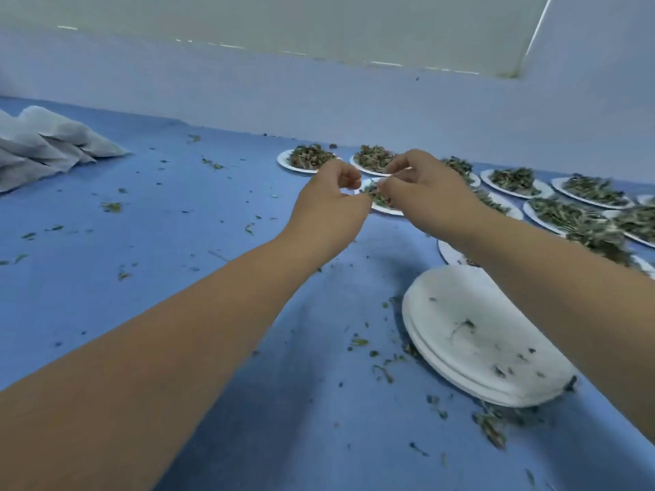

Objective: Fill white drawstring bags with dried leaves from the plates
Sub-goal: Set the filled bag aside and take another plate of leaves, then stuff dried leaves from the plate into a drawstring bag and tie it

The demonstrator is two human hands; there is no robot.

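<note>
While the left hand (329, 203) and right hand (425, 196) meet with curled fingers over a plate (384, 210) of dried leaves (375, 198), I cannot tell what they grasp; white bags (46, 143) lie far left, stacked plates (478, 341) near right.

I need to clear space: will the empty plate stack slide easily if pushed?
Probably yes: the plate stack looks thin and light, like paper. The plates sit slightly offset, so they may shear apart. Leaf bits on top would likely scatter.
</note>
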